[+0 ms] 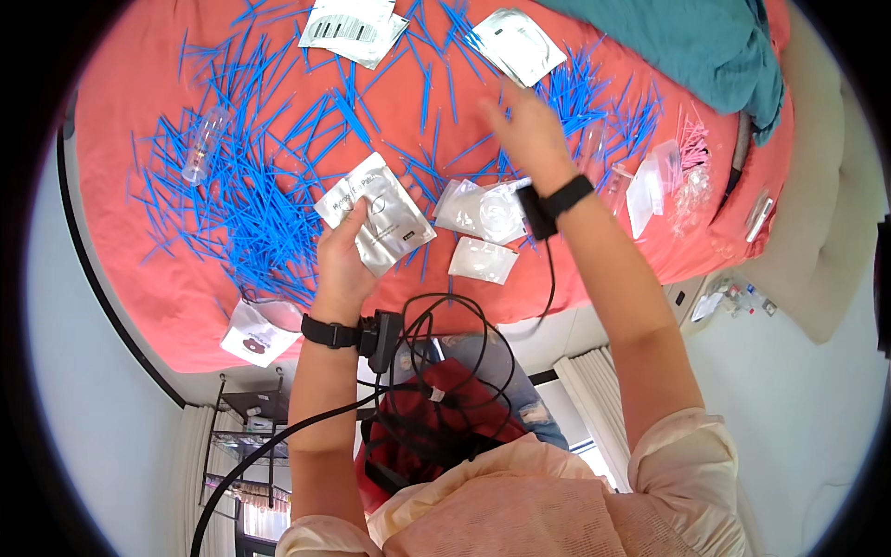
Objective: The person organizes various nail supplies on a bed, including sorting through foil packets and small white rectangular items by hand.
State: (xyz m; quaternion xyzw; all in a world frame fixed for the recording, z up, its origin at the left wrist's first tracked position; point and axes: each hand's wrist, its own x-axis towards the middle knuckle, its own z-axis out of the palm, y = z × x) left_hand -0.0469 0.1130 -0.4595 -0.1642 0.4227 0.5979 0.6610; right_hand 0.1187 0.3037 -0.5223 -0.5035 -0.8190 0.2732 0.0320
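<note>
My left hand (346, 254) holds a silver foil sachet (390, 230), its thumb across the front. Printed writing and a line drawing show on the sachet's upward face. To its left lies a dense heap of thin blue applicator sticks (268, 237). My right hand (532, 132) hovers over the bed, thumb and fingers apart and slightly blurred, with nothing visible in it. Just beyond its fingers rests a small stack of silver sachets (521, 43). More foil sachets (353, 24) lie at the far middle. Clear plastic packets (484, 209) and a smaller white packet (484, 260) sit between my hands.
A coral bedsheet (390, 104) covers the bed. On it are a clear tube (207, 146), a white pouch (261, 331), pink sticks (692, 143) and clear plastic pieces (691, 195). A teal cloth (696, 56) lies far right. Black cable (445, 299) loops over my lap.
</note>
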